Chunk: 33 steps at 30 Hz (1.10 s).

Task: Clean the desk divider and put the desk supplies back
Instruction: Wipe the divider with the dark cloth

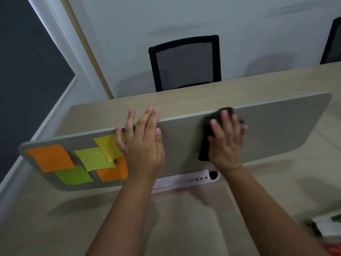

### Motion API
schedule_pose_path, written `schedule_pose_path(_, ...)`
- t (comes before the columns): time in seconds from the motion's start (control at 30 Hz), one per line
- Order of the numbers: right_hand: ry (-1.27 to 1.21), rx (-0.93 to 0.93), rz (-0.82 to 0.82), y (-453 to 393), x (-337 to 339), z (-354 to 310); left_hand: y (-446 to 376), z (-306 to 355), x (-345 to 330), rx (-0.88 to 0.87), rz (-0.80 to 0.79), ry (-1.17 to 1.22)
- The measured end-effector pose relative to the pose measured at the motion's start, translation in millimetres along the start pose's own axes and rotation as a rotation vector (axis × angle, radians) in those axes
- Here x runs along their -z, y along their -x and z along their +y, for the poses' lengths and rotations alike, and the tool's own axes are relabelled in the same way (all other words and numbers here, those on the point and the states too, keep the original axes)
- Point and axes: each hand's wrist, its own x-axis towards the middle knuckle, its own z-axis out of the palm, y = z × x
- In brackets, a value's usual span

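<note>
Orange, green and yellow paper sticky notes [81,160] cover the left end of an upright grey felt desk divider [276,126], the yellow one touching the little finger of the person's left hand [143,143], which lies flat against the panel with straight fingers reaching over its top edge. To its right, the right hand [226,143] presses a dark crumpled cloth [206,141] against the divider, fingers spread apart over it. A pale pink plastic tray [184,180] lies on the light wooden desk [55,228] below both wrists.
</note>
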Motion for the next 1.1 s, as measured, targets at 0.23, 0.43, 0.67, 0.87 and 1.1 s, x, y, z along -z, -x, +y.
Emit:
schedule_pose_path(0.23,-0.270,-0.347,-0.015,-6.3,11.2,-16.2,2.2,15.9,-3.4,0.061,0.037,0.057)
schedule_pose_path(0.43,-0.063,0.153,-0.074,-2.7,-8.3,-61.8,1.3,24.6,-4.2,0.110,0.045,0.065)
schedule_pose_path(0.67,-0.014,-0.201,0.028,4.8,26.6,121.6,0.8,31.9,-4.5,0.117,0.011,0.027)
schedule_pose_path(0.87,-0.186,-0.508,0.189,-19.7,22.5,97.1,-2.0,66.4,-14.2,0.049,-0.033,0.040)
schedule_pose_path(1.1,-0.076,0.046,0.032,-17.3,14.0,57.1,-4.2,98.8,-20.2,0.030,-0.069,0.032)
